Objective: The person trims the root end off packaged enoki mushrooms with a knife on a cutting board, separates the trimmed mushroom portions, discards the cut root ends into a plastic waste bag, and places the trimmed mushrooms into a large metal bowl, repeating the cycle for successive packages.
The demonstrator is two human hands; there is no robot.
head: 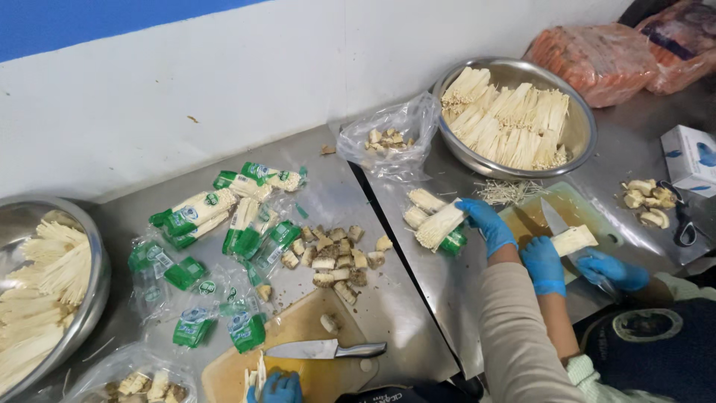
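Enoki bundle [438, 224], still in its green-ended wrapper, lies on the steel counter [418, 313] just left of the green cutting board [589, 205]. My gloved right hand [485, 224] is on it, with the fingers curled round its far end.

My left hand [277, 388] barely clears the bottom edge, beside a few white stalks [257, 373] on the wooden board [298, 336]. I cannot tell how its fingers are set. A knife [324, 348] lies flat on that board.

The counter is dull steel with a dark seam down its middle, strewn with empty green wrappers [224, 224] and cut root ends [335, 257]. It backs onto a white wall [224, 75] topped by a blue band.

One steel bowl [578, 142] of trimmed mushrooms stands at the back, and another [93, 291] at the left. Beside me a co-worker's gloved hands [543, 265] slice on the green board.
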